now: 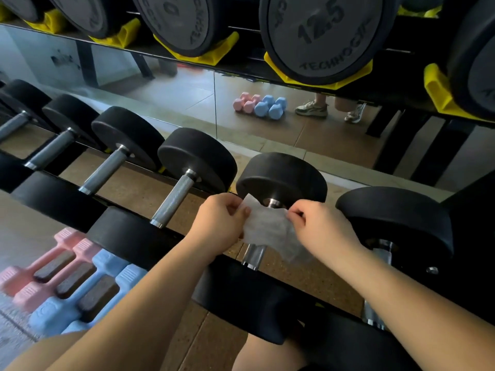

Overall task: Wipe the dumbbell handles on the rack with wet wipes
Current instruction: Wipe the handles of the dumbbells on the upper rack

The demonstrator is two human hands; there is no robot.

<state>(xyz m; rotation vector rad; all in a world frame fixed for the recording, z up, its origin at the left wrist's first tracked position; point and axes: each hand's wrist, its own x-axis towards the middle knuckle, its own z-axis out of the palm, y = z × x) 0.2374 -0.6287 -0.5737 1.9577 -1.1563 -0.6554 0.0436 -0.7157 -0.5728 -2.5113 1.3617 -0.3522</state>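
Left hand (218,223): fingers curled, pinching the left edge of the wet wipe (267,227), which anchors that side so the sheet can open flat.
Right hand (321,226): thumb and fingertips pinch the opposite edge, drawing it away from the left.
Wet wipe: stretched between both hands over the dumbbell handle (254,257), a loose corner hanging low on the right. I cannot tell whether it touches the bar.
Dumbbell handle: mostly hidden; only its chrome near end shows.
Likely purpose: spread wide, the sheet can wrap the whole bar before rubbing.
Neighbouring handle (174,200): bare, just to the left.
Rack (250,66): heavier dumbbells sit above in yellow cradles (199,56).
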